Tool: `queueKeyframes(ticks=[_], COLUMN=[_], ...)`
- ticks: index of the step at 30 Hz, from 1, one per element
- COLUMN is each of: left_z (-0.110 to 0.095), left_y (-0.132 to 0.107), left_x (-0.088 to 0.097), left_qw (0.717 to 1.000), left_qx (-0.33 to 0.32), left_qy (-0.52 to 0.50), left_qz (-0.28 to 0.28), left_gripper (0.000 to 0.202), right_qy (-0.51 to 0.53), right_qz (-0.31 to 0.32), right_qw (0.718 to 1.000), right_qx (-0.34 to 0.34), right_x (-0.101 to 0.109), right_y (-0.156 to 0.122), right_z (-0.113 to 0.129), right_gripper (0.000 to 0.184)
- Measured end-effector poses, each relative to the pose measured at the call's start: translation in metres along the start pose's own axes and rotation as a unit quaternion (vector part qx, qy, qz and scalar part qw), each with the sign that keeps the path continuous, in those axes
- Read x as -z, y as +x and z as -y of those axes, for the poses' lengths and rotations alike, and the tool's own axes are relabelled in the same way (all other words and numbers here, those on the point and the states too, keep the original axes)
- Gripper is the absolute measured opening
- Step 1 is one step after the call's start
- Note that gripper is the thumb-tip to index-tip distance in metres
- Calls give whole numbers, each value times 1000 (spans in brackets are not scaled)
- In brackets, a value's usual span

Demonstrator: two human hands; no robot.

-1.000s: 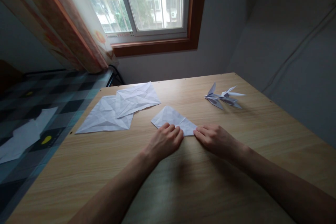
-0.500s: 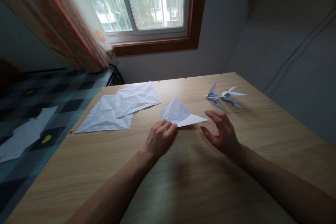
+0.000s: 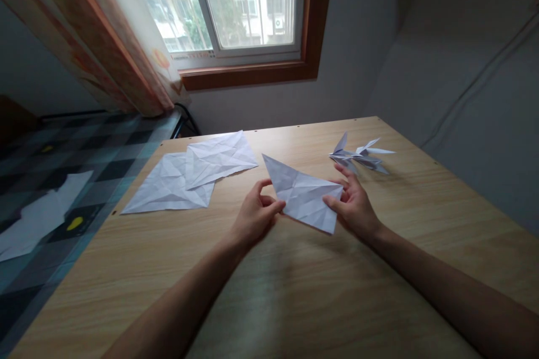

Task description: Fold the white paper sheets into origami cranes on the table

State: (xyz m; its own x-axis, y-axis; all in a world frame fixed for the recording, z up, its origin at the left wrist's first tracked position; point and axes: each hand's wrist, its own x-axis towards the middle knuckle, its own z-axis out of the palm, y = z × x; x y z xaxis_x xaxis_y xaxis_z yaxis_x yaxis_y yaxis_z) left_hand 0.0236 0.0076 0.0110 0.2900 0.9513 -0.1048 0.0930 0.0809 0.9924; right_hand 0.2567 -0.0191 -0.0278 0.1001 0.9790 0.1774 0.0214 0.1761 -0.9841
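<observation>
Lifted off the wooden table (image 3: 379, 275) by the window (image 3: 244, 3), creased paper (image 3: 305, 197) is pinched in left hand (image 3: 252, 219) and right hand (image 3: 356, 211).

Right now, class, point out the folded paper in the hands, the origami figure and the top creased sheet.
folded paper (image 3: 304, 197): head view, centre of its creased face.
origami figure (image 3: 357, 158): head view, its middle.
top creased sheet (image 3: 219, 158): head view, its centre.

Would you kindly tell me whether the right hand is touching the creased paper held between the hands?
Touching. The head view shows the right hand gripping the right edge of the creased paper, thumb over its front.
</observation>
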Motion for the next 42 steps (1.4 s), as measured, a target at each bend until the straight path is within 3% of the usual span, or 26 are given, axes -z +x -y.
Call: queueKeyframes(ticks=[3, 6, 7, 9, 12, 17, 21, 25, 28, 31, 35, 37, 39, 42], left_z=[-2, 4, 7, 14, 21, 22, 21, 20, 16, 12, 10, 11, 12, 13], left_y=[0, 1, 1, 1, 2, 4, 6, 6, 6, 5, 3, 3, 2, 0], left_x=[5, 7, 7, 6, 6, 10, 13, 16, 17, 16, 13, 10, 7, 5], left_qw=[976, 892, 859, 808, 770, 751, 749, 746, 747, 755, 759, 756, 752, 738], left_qx=[-35, -181, -236, -303, -288, -252, -269, -286, -291, -294, -289, -294, -297, -292], left_qy=[203, 396, 442, 506, 564, 603, 599, 594, 590, 579, 576, 579, 584, 603], left_qz=[-72, -124, -106, -20, 76, 91, 94, 90, 93, 95, 92, 84, 76, 77], left_gripper=[61, 46, 42, 38, 39, 48, 44, 38, 37, 36, 37, 42, 52, 51], right_qy=[-77, -184, -206, -231, -232, -232, -320, -375, -395, -420, -450, -468, -491, -528], right_qz=[10, 52, 62, 70, 101, 208, 229, 240, 228, 171, 101, 98, 97, 121], right_qw=[997, 981, 975, 966, 959, 936, 894, 858, 857, 870, 876, 866, 846, 796], right_qx=[2, 41, 57, 88, 127, 164, 215, 257, 239, 194, 142, 149, 183, 269], right_x=[1, 1, 1, 0, 4, 22, 30, 31, 26, 16, 2, -1, -3, -4], right_y=[-1, -3, -4, -4, -3, 1, 4, 5, 3, 2, 5, 7, 7, 5], right_z=[0, 6, 8, 13, 18, 18, 18, 22, 25, 21, 13, 10, 9, 12], right_gripper=[75, 66, 61, 48, 35, 38, 31, 12, 19, 31, 22, 13, 20, 25])
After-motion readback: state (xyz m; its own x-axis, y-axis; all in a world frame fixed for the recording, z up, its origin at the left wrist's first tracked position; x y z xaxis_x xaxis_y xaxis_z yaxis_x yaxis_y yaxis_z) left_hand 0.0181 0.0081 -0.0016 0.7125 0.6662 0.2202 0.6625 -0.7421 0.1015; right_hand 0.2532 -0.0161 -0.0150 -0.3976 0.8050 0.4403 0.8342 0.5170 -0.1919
